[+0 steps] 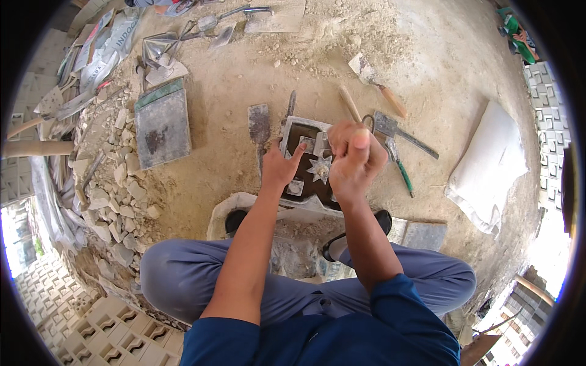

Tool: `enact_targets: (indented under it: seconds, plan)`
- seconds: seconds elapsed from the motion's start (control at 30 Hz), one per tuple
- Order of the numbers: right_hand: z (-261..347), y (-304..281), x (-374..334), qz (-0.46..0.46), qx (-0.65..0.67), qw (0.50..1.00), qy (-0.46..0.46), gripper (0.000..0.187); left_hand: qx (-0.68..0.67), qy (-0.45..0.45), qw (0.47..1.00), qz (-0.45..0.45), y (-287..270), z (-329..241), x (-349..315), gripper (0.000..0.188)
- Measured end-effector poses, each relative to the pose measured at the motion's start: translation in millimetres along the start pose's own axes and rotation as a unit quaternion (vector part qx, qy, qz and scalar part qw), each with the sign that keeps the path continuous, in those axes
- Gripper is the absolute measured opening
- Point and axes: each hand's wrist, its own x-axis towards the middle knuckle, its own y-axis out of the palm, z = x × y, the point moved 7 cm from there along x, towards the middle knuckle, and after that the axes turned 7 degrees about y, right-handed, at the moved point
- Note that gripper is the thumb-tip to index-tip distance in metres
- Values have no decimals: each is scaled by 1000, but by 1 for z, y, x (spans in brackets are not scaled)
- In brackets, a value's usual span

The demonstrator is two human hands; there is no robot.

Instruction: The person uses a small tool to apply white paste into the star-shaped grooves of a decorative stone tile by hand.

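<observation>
A rectangular pale mould frame [297,120] stands on the ground before me, dark inside, with a star-shaped piece [319,170] and small square blocks [295,187] set in it. My left hand [282,166] lies at the frame's left side, thumb and fingers spread, the thumb close to an upper block. Over the frame's right side my right hand [357,157] is raised in a closed fist, thumb on top. Whatever it grips, if anything, is hidden. Just beyond the fist, a wooden handle [349,102] and a small dark ring show.
Trowels [259,124] lie around the mould, including a wooden-handled one [392,100] and a green-handled tool [404,177]. A grey board [163,127] and broken rubble [122,201] are at left; a white sack [490,165] lies at right. Metal tools [210,23] lie farther off.
</observation>
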Motion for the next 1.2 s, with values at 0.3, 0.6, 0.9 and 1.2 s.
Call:
enact_targets:
  seconds: [0.3, 0.6, 0.9, 1.2]
  plan:
    - [-36, -10, -6, 115, -60, 985, 117, 45, -2, 5, 1000, 1, 0, -9, -1, 85]
    - [-50, -2, 15, 184, -70, 970, 140, 75, 40, -16, 999, 13, 4, -2, -1, 90]
    - [-49, -13, 5, 51, -54, 995, 65, 52, 41, 11, 999, 11, 14, -5, 4, 91]
    - [-39, -2, 15, 107, -177, 972, 113, 45, 20, 17, 1000, 4, 6, 3, 2, 94]
